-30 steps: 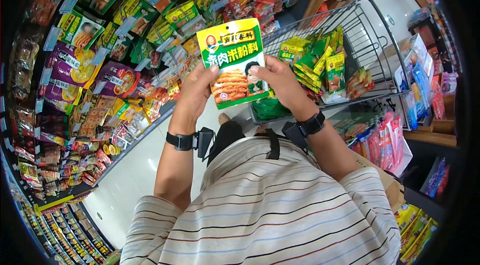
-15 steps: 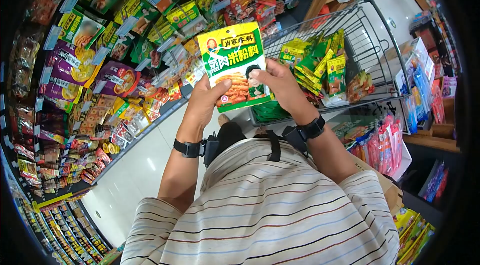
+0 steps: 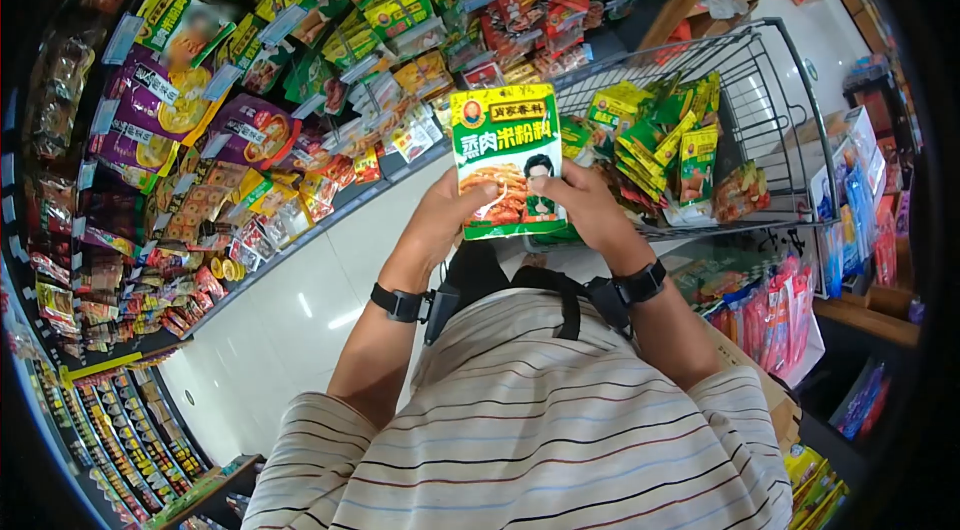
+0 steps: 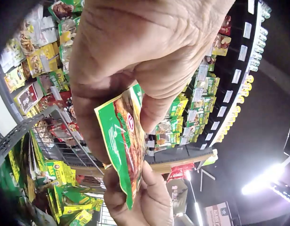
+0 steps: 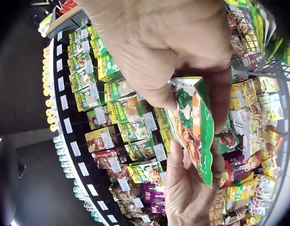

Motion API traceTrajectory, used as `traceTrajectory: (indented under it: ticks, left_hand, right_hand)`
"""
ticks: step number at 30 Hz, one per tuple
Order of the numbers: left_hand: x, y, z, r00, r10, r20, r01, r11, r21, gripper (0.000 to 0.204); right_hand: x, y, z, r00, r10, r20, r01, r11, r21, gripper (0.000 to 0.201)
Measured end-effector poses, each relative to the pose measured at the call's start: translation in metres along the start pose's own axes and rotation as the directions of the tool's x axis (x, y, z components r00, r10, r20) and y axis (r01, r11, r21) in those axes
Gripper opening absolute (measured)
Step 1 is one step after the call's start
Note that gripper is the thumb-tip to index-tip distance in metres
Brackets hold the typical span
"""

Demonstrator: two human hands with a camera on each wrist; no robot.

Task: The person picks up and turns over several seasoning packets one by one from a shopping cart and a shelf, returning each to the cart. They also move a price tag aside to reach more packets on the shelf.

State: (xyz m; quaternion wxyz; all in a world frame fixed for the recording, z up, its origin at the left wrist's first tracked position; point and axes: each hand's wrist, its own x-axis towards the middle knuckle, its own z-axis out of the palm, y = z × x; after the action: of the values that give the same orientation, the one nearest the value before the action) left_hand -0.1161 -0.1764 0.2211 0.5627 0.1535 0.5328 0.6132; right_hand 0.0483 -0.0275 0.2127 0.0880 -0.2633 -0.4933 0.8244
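Note:
A yellow and green seasoning packet is held upright in front of the striped shirt, its printed front facing up to the head view. My left hand pinches its lower left edge, thumb on the front and fingers behind. At the lower right edge my right hand grips it the same way. Both wrist views show the packet from its lower edge, between thumbs and fingers, slightly bowed. The fingers behind it are mostly hidden in the head view.
A wire shopping cart stands just beyond my right hand, holding several green and yellow packets. Shelves of hanging packets run along the left and top. Pink packaged goods are at the right, and pale floor shows at lower left.
Both hands and the packet have moved right and slightly down in the head view. The shelves and cart have shifted right too. The grip stays on the packet's two sides.

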Motion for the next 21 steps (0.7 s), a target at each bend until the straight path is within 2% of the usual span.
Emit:
traceTrajectory:
  ticks: [2, 12, 16, 21]
  left_hand:
    - [0.003, -0.011, -0.007, 1.0, 0.011, 0.017, -0.012, 0.996, 0.085, 0.051]
    - [-0.003, -0.022, -0.013, 1.0, 0.022, 0.012, -0.022, 0.999, 0.03, 0.052]
    - [-0.008, -0.02, -0.013, 1.0, 0.016, -0.012, -0.016, 1.0, -0.01, 0.048]
    - [-0.015, -0.021, -0.021, 0.996, 0.058, -0.062, -0.058, 0.998, 0.004, 0.046]
  right_hand:
    - [0.004, 0.009, -0.003, 0.999, -0.024, -0.023, 0.024, 1.0, -0.001, 0.03]
    - [0.006, 0.014, 0.003, 1.0, 0.012, -0.024, -0.012, 1.0, -0.016, 0.031]
    - [0.01, 0.012, 0.005, 1.0, -0.003, 0.02, 0.006, 0.993, -0.12, 0.03]
    - [0.018, 0.013, 0.015, 0.999, 0.002, 0.044, 0.005, 0.986, -0.168, 0.028]
